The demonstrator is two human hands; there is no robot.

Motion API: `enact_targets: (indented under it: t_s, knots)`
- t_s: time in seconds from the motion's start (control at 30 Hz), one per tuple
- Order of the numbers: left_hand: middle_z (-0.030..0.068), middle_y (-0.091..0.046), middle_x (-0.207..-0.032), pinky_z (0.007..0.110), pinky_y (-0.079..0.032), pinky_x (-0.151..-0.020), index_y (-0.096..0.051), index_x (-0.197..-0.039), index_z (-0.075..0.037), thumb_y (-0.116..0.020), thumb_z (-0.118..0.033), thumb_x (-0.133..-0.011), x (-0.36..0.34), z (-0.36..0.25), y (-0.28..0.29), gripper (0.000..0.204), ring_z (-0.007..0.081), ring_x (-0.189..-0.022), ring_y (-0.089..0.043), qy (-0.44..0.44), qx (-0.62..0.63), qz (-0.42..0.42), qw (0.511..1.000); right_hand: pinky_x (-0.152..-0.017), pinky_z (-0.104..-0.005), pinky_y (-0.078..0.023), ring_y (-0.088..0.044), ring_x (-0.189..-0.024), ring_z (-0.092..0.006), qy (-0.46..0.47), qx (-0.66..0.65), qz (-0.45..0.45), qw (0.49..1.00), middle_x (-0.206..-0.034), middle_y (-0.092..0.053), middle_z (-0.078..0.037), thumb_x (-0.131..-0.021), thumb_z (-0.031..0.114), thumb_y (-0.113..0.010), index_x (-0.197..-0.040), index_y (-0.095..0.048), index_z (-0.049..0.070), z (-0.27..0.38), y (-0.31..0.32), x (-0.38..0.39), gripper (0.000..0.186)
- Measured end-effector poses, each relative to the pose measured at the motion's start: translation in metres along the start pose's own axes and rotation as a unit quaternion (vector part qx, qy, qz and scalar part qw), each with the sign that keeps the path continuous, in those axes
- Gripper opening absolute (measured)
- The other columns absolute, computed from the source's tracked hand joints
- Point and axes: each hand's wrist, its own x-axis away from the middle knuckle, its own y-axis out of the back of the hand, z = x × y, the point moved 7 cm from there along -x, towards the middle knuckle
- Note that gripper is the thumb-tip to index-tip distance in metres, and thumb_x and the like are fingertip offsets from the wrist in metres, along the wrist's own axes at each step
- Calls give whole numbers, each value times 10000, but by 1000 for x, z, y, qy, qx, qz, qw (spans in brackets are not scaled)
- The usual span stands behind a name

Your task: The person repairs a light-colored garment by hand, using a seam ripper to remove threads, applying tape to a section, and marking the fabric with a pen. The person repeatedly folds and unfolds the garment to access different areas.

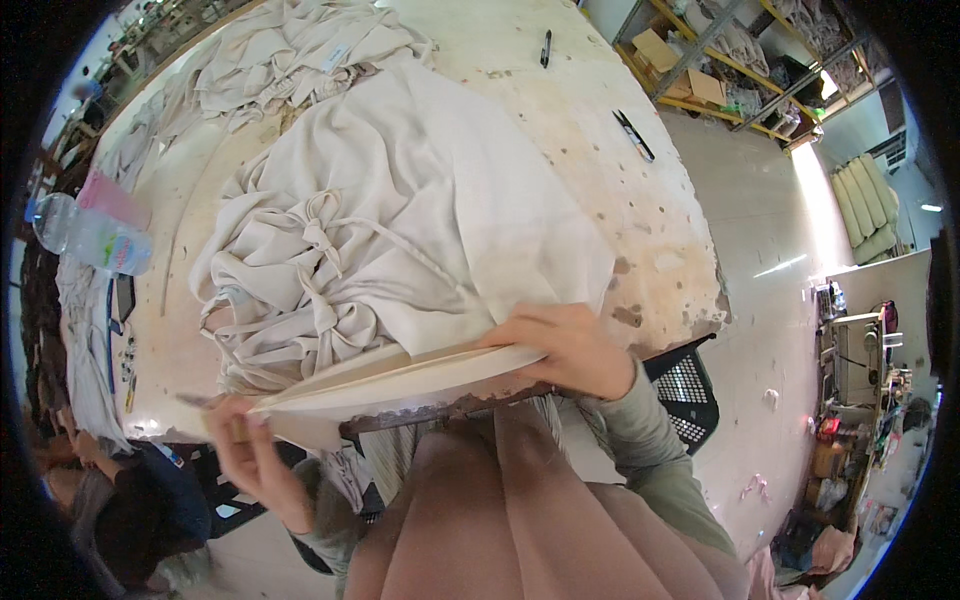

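A cream garment (400, 200) with knotted fabric ties (318, 225) lies crumpled and partly spread on the worktable. Its near edge is drawn into a long fold along the table's front. My right hand (570, 350) grips the right end of this fold, the thumb underneath and the fingers on top. At the fold's left end is my left hand (255, 455), smeared by motion, its fingers closed at the cloth. A thin dark tip (190, 400) shows beyond those fingers; I cannot make out what it is.
The stained worktable (660, 265) bears a second cream cloth pile (290, 60) at the back, a black pen (546, 48), another pen-like tool (634, 136) and a plastic bottle (100, 238) at left. A black perforated crate (688, 395) stands below the right edge. Another person (140, 510) sits at lower left.
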Motion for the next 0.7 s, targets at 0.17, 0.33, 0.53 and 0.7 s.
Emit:
enact_targets:
  t_s: [0.17, 0.33, 0.53, 0.7]
  knots:
    - [121, -564, -1121, 328, -374, -963, -540, -1086, 7, -535, -114, -919, -27, 4, 97, 206, 201, -1076, -514, -93, -19, -250, 964, -674, -352, -498, -635, -770, -236, -56, 120, -117, 984, -980, -629, -29, -630, 87, -717, -962, -681, 144, -44, 53, 19, 338]
    - [120, -578, -1096, 314, -398, -969, -514, -1173, 50, -526, -121, -936, -77, -5, 156, 293, 197, -1032, -540, -153, -58, -232, 959, -687, -292, -462, -610, -771, -190, -33, -84, -10, 996, -907, -640, -49, -686, 74, -724, -814, -709, 83, -11, 108, 17, 129]
    - [40, -628, -860, 237, -443, -774, -652, -959, 30, -609, -70, -876, -163, 56, 124, 137, 116, -796, -556, -106, -172, -60, 978, -674, -205, -415, -524, -796, -40, -214, -214, -109, 947, -814, -606, 33, -840, 171, -681, -990, -624, 14, -79, 98, -18, 224]
    - [34, -637, -775, 239, -456, -738, -674, -1005, 32, -621, -107, -880, -167, 119, 122, 195, 110, -692, -522, -26, -119, -97, 988, -706, -200, -421, -540, -789, -58, -240, -240, -138, 930, -818, -615, 11, -846, 162, -669, -947, -625, 4, -114, 89, -14, 193]
